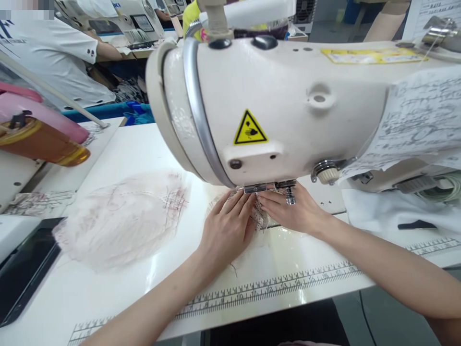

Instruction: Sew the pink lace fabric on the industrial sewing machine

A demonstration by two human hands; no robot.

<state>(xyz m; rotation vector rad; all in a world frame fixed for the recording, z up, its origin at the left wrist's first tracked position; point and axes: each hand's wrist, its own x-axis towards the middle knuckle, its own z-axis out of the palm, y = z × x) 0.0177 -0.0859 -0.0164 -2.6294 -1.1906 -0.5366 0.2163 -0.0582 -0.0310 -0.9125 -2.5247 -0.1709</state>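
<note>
Desk ruler strip (273, 287) near, both hands flat: left hand (225, 229) and right hand (293, 211) pinning lace piece (260, 217) under sewing machine (273, 110) foot, seam looks mid-run, pink stack (122, 218) left.

Fabric pile (122, 218) left of sewing machine (273, 105)
</note>
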